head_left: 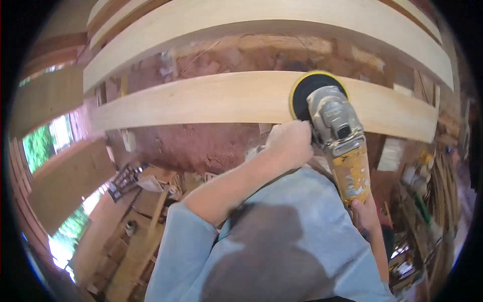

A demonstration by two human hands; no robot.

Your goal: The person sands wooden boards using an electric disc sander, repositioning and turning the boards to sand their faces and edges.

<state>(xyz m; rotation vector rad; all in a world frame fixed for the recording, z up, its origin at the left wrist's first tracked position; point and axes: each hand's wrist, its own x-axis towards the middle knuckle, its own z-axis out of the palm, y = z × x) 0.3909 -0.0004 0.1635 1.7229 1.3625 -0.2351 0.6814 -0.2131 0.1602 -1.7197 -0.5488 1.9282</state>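
Note:
A yellow and grey power sander [347, 151] lies across the view, its round black disc with a yellow rim over a pale wooden board [211, 100]. At the sander's head, on its left side, my left hand [292, 143] is closed; the side handle it seems to hold is mostly hidden. Lower down, my right hand [365, 214] wraps round the rear end of the yellow body. The disc covers part of the board right of its middle.
Beyond the board runs another long pale plank [261, 15]. Brown boards [70, 183] stand at the left by bright openings. Wood pieces and clutter lie on the floor at lower left, and thin strips [445, 201] are piled at right.

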